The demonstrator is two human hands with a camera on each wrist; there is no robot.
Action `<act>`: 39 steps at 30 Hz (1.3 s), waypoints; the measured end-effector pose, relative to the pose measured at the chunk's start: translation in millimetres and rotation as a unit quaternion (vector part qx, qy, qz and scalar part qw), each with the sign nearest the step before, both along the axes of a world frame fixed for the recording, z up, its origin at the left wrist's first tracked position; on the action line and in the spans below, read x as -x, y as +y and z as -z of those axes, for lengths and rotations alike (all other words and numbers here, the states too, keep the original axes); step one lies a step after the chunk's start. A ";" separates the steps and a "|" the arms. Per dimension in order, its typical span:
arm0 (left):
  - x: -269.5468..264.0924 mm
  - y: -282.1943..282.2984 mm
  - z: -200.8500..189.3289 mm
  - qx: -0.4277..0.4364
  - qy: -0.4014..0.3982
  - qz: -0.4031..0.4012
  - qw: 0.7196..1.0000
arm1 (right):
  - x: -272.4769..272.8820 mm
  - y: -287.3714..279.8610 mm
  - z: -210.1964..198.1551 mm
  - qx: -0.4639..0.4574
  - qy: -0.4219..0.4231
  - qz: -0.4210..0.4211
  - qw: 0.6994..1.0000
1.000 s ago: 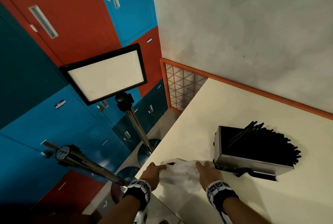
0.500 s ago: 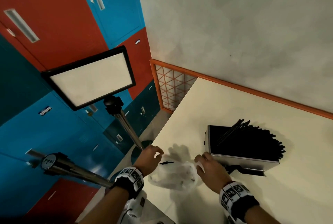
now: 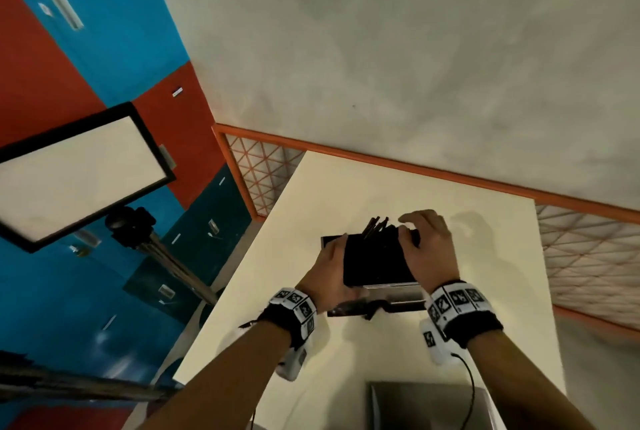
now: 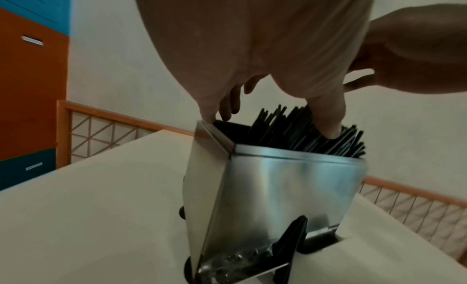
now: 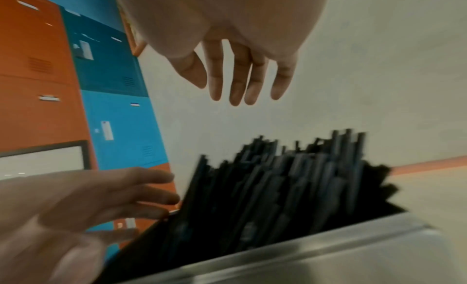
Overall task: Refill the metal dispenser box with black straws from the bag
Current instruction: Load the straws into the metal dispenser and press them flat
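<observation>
The metal dispenser box [image 3: 398, 294] stands on the cream table, packed with black straws [image 3: 375, 225] that jut unevenly above its rim. My left hand [image 3: 334, 256] lies against the box's left end. In the left wrist view its thumb [image 4: 326, 116] presses on the straws [image 4: 285, 128] while the fingers reach past the box's [image 4: 290, 188] rim. My right hand [image 3: 415, 228] hovers over the right side of the straws. The right wrist view shows its fingers [image 5: 240, 72] straight and spread above the straws [image 5: 290, 184], holding nothing. The bag is not in view.
An orange lattice railing [image 3: 263, 176] borders the table [image 3: 485, 221] on the left and back. A lit panel on a tripod [image 3: 76, 170] stands left, before red and blue lockers. A grey metal piece [image 3: 429, 405] lies at the near edge. A black lever [image 4: 290, 240] sits at the box's base.
Both hands let go of the clear plastic bag at the near table edge and moved forward to the dispenser box. The bag has dropped out of view.
</observation>
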State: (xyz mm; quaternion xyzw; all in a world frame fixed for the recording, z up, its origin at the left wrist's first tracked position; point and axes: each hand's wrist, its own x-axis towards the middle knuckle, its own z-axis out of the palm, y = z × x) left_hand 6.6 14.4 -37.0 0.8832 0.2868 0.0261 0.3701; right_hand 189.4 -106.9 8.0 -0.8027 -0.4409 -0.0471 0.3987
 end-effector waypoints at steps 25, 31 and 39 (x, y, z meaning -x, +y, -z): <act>-55.5 -13.6 37.0 -0.052 -0.029 -0.055 0.997 | -1.7 -1.2 52.9 0.088 0.173 -0.037 0.980; -56.7 -11.8 39.3 -0.043 -0.029 -0.072 0.996 | -16.9 0.0 46.6 0.119 0.190 -0.029 0.974; -54.1 -7.9 44.2 -0.034 -0.030 -0.054 0.998 | -46.4 -32.8 29.9 0.084 0.136 0.058 0.986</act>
